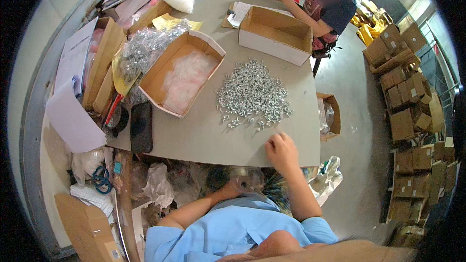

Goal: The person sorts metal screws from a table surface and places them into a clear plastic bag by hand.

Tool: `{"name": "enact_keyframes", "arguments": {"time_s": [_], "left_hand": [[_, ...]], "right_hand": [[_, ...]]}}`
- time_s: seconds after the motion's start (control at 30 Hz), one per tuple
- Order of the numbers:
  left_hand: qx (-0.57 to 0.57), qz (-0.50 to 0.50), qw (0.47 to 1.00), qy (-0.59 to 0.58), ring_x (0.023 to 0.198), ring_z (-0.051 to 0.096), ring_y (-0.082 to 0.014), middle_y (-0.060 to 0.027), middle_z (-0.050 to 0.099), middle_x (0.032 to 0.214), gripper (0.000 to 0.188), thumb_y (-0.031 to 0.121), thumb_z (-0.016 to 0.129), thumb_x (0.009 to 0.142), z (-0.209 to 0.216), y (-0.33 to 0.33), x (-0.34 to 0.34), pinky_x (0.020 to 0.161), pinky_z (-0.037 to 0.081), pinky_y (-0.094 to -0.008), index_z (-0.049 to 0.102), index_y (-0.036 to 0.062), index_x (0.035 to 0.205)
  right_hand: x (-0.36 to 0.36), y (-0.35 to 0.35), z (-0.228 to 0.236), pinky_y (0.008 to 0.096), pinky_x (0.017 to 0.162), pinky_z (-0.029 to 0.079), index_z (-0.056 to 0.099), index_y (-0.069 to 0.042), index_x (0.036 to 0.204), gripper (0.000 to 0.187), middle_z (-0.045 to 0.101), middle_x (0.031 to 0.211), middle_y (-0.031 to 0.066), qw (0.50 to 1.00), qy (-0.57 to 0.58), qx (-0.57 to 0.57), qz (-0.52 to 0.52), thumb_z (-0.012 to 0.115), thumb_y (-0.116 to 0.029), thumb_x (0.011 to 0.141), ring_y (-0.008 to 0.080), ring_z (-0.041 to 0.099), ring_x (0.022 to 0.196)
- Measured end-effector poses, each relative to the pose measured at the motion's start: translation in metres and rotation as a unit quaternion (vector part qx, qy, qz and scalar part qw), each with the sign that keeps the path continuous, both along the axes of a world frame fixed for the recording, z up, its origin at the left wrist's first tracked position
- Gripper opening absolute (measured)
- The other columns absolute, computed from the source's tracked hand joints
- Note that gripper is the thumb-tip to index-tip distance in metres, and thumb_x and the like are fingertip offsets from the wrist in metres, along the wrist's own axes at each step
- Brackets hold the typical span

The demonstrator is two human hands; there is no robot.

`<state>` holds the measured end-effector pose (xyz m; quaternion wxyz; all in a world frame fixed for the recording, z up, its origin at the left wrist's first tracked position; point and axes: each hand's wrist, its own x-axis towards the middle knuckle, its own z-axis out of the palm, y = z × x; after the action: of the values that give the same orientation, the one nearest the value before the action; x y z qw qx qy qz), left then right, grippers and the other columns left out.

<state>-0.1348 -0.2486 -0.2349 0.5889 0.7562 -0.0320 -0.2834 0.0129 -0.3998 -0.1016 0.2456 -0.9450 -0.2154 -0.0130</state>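
Note:
A heap of small silvery screws (252,94) lies loose on the grey table (204,140). Just below its near edge, my right hand (282,151) rests at the table's front with its fingers curled in; whatever they may hold is hidden. My left hand (232,189) is low, under the table's front edge and close to my body. It grips what looks like a clear plastic bag (251,178), and its fingers are partly covered. Left of the screws sits an open cardboard box (180,109) with thin clear plastic bags (187,80) inside.
Behind the screws stands an open white-sided box (272,51). A black phone (141,127), a tape roll (118,119) and bagged metal parts (143,51) crowd the left. Blue scissors (102,179) hang lower left. A co-worker (335,14) handles something white at the far right. Cartons (412,87) are stacked beyond.

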Motion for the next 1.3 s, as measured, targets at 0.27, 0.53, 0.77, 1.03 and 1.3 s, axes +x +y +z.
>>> {"name": "enact_keyframes", "arguments": {"time_s": [0.27,0.53,0.77,1.03,1.3], "left_hand": [[0.012,-0.073,0.996,0.043,0.089,0.056,-0.0177,-0.0052,0.061,0.089,0.034,0.027,0.076,0.078,0.064,0.082,-0.009,0.080,0.046,-0.0323,0.061,0.0048,0.099],[-0.182,-0.056,0.981,0.022,0.089,0.053,-0.0119,-0.0021,0.060,0.094,0.038,0.016,0.082,0.073,0.161,0.066,0.016,0.078,0.045,-0.0295,0.059,0.0018,0.099],[-0.226,-0.043,0.967,0.109,0.109,0.052,-0.0144,-0.0047,0.059,0.115,0.058,0.021,0.082,0.074,0.146,0.051,0.030,0.092,0.045,-0.0307,0.055,0.0008,0.122],[-0.199,0.122,0.969,-0.076,0.099,0.058,-0.0149,-0.0071,0.060,0.110,0.034,0.019,0.071,0.085,0.140,0.040,0.033,0.086,0.047,-0.0294,0.059,0.0000,0.111],[-0.046,0.144,0.950,-0.272,0.090,0.064,-0.0247,-0.0140,0.066,0.094,0.016,0.013,0.063,0.089,0.147,0.035,0.040,0.081,0.049,-0.0333,0.062,-0.0020,0.094]], "right_hand": [[0.022,-0.087,0.045,0.0401,0.063,0.050,0.062,-0.003,0.094,0.014,0.063,0.081,0.0143,0.958,-0.176,0.092,-0.205,0.062,-0.001,0.080,0.0318,0.063,0.074],[-0.060,0.016,0.071,0.0434,0.094,0.042,0.065,-0.010,0.098,0.027,0.051,0.121,0.0144,0.886,0.048,0.166,0.431,0.069,-0.013,0.072,0.0345,0.048,0.111],[-0.056,0.007,0.075,0.0464,0.098,0.039,0.063,-0.009,0.094,0.024,0.044,0.129,0.0112,0.913,0.022,0.075,0.400,0.068,-0.015,0.072,0.0345,0.042,0.119],[-0.050,-0.006,0.064,0.0400,0.075,0.050,0.062,-0.007,0.085,0.013,0.063,0.099,0.0103,0.930,0.071,0.215,0.288,0.070,-0.011,0.076,0.0307,0.061,0.089],[-0.048,-0.005,0.050,0.0377,0.061,0.051,0.062,-0.007,0.087,0.012,0.065,0.078,0.0102,0.951,0.122,0.218,0.184,0.070,-0.013,0.080,0.0299,0.064,0.072]]}}
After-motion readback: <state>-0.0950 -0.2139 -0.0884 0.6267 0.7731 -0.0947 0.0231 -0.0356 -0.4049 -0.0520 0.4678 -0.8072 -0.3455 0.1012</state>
